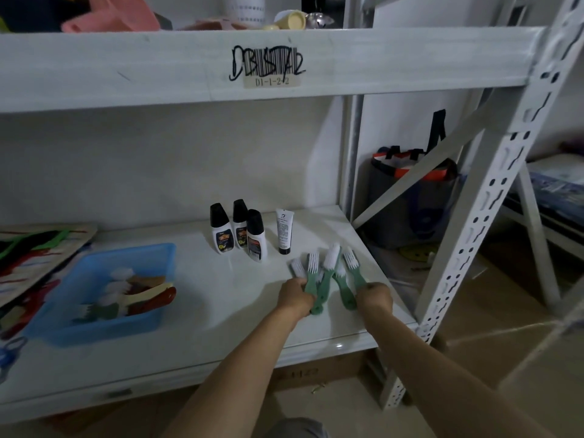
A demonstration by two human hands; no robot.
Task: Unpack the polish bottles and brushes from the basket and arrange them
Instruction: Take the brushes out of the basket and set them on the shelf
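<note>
Spanning the frame, the white shelf (202, 298) carries everything; its right front corner sits against the perforated upright (474, 235), and bare surface runs along the front edge and between the basket and the brush cluster.

Blue basket (79, 327): left half of the shelf, near the front edge, with several brushes (126, 298) of mixed colours lying inside. A patterned mat (31, 257) lies beside it toward the left edge.

Three polish bottles (240, 229), black caps, stand upright in a tight group near the back edge, middle-right. A white tube (284, 232) stands cap-down just right of them, apart from them.

Green brushes (328, 276): fanned out near the right edge, bristles pointing toward the back, handles toward the front edge. Some handles overlap.

Left hand (295, 295): fingers curled round the handles on the left side of the fan.
Right hand (374, 300): fingers curled over the handle end of the rightmost brush; fingertips are hidden, so the exact grip cannot be told.

A dark bag (410, 200) stands on the floor beyond the right edge.
</note>
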